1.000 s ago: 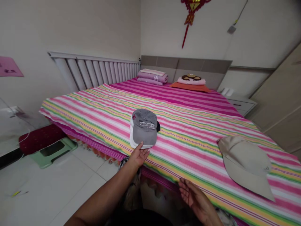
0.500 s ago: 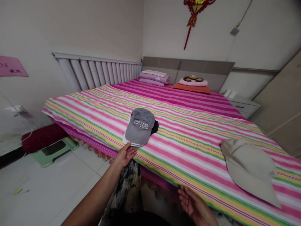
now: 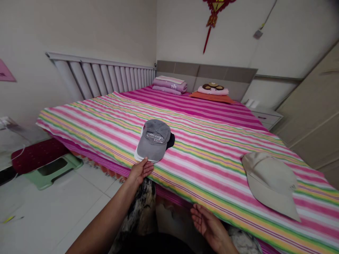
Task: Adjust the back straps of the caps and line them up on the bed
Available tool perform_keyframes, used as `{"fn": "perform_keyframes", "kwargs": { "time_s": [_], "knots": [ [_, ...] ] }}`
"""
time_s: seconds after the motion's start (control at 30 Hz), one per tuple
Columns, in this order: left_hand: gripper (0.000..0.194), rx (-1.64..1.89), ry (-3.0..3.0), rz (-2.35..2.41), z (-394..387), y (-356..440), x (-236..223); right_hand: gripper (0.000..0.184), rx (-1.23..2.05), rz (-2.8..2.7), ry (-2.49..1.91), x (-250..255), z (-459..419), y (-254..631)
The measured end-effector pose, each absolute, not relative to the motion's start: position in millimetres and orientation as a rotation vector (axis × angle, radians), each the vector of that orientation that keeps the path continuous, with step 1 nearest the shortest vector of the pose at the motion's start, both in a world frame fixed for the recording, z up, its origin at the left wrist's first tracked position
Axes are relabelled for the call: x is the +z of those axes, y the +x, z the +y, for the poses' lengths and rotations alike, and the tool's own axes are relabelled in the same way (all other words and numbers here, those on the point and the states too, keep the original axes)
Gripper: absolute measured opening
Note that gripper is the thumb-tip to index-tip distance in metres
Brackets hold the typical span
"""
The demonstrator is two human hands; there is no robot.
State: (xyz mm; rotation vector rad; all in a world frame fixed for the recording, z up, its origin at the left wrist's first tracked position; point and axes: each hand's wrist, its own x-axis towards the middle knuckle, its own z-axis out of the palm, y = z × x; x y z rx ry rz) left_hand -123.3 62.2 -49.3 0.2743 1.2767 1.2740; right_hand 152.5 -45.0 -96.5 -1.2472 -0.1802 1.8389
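Observation:
A grey baseball cap with a white embroidered logo lies on top of a white cap, and a dark cap pokes out from beneath them. My left hand rests open at the bed's edge, its fingertips at the white brim. My right hand hangs palm-up by the edge further right, holding nothing. Well to its upper right, a beige cap lies on the striped bedsheet.
The bed's far end has a grey headboard, folded lilac bedding and a pink cushion. A white radiator runs along the left wall. A green stool stands on the tiled floor.
The view has swung slightly. Since a second ago, my left hand has shifted left along the caps' brim. My right hand has stayed near the bed's edge, and the caps lie much as before.

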Motion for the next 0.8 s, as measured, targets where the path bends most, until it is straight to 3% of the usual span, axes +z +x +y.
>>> {"fn": "perform_keyframes", "kwargs": {
  "time_s": [0.43, 0.63, 0.8],
  "knots": [
    [0.024, 1.291, 0.087, 1.238, 63, -120, -62, 0.027, 1.873, -0.258, -1.246, -98, -45, 131],
    [0.009, 1.441, 0.019, 1.078, 71, -116, -54, 0.027, 1.877, -0.256, -1.253, -100, -46, 130],
    [0.013, 1.549, -0.049, 0.924, 85, -112, -44, 0.027, 1.880, -0.281, -1.264, -98, -42, 127]
  ]
}}
